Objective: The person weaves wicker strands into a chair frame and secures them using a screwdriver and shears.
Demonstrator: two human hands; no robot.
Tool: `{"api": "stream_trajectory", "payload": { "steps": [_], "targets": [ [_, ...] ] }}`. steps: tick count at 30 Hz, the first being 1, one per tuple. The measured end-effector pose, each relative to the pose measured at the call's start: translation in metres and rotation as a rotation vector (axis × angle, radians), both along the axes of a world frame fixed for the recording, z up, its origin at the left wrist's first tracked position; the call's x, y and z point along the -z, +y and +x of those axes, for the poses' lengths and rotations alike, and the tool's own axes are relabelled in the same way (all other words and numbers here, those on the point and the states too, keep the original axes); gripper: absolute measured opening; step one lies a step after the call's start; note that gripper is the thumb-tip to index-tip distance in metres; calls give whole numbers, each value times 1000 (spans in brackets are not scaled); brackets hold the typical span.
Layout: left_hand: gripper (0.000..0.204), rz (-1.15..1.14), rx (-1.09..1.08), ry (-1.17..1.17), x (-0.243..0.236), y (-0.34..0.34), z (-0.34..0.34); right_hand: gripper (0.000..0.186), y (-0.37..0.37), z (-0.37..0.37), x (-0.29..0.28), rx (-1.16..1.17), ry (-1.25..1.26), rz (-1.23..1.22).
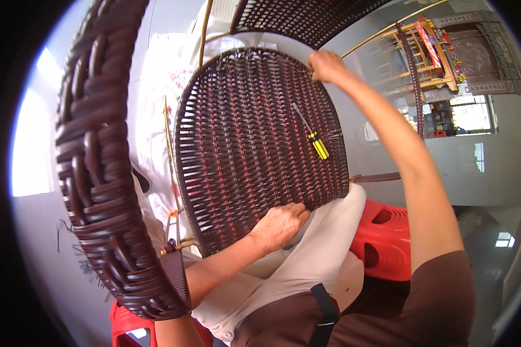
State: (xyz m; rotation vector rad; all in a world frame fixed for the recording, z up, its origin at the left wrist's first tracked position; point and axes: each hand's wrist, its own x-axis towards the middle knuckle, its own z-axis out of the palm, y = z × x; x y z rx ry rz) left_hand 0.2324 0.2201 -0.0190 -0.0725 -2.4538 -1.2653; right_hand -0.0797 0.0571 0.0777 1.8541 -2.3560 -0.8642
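A dark brown woven wicker chair seat (255, 133) with reddish strands lies in front of me above my lap. My left hand (281, 226) is closed at its near edge, fingers curled in against the rim; whatever they pinch is hidden. At the far right rim, my right hand (325, 66) forms a fist, its contents also hidden from view. A screwdriver (316, 140) with a yellow and black handle rests on the right part of the weave, its shaft pointing away from me. My left forearm passes below a thick braided wicker armrest (101, 156).
A woven backrest (301, 17) rises at the far side, beside thin gold-coloured frame rods (204, 34). Red plastic stools (382, 240) stand at my right and lower left. Wooden furniture (428, 55) is at the far right. Cut strands (92, 269) lie on the floor at left.
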Motion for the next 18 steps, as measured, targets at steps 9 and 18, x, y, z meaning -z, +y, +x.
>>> {"api": "stream_trajectory", "payload": {
  "steps": [9, 18],
  "targets": [
    [21, 37, 28, -7, 0, 1, 0, 18, -19, 25, -15, -16, 128, 247],
    [29, 18, 18, -21, 2, 0, -2, 18, -38, 23, -13, -263, 148, 393]
  ]
}}
